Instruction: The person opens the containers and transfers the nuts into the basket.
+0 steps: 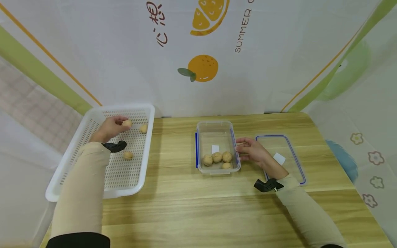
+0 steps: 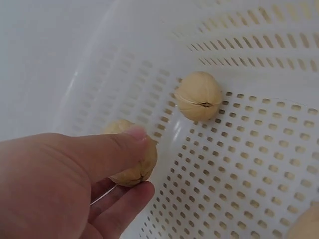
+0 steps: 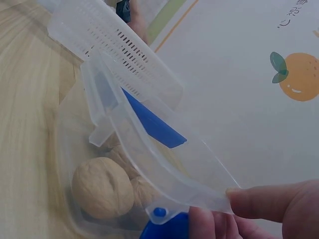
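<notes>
We see one walnut [image 2: 141,171], partly hidden, pinched in the left hand [image 1: 111,128]; the right hand [image 1: 255,152] grips a box [image 1: 217,136] holding four others [image 1: 217,157].

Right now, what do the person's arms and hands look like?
Both hands are gloveless. The left sleeve and right sleeve are plain cream, with a curved black gadget at each wrist. Nearer the camera, a black band crosses the left sleeve, and some black shows on the right one.
</notes>
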`<state>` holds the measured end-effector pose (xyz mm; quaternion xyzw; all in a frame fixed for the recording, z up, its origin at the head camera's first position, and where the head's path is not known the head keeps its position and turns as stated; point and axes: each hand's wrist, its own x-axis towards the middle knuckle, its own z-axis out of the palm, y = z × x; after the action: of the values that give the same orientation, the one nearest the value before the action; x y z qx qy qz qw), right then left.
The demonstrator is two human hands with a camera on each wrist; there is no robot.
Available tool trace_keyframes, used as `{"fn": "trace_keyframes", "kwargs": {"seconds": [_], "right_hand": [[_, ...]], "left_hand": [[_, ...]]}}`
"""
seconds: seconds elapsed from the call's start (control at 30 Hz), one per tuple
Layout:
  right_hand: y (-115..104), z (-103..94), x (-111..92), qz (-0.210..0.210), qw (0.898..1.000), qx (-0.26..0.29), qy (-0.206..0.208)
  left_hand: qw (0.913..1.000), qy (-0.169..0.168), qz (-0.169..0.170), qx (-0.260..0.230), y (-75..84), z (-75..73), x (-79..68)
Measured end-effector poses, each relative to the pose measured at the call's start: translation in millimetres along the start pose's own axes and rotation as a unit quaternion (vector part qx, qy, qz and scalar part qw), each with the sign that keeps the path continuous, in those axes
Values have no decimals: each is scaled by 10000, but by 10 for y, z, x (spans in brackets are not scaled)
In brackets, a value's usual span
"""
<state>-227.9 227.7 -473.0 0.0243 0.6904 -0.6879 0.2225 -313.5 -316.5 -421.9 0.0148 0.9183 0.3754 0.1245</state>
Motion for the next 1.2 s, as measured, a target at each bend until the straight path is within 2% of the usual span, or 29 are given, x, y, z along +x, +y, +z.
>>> {"fn": "trace_keyframes", "kwargs": {"seconds": [0.23,0.7,1.2], "right_hand": [[0,2,4,-21,9999,133,-21],[2,7,11,11,10000,18,25],[7,7,-9,2,10000,-15,70]], "left_hand": [[9995,54,-311,97,-57,90,73],[9981,90,-305,524,53,220,132],[9963,183,-317,771,27,314,178]]}}
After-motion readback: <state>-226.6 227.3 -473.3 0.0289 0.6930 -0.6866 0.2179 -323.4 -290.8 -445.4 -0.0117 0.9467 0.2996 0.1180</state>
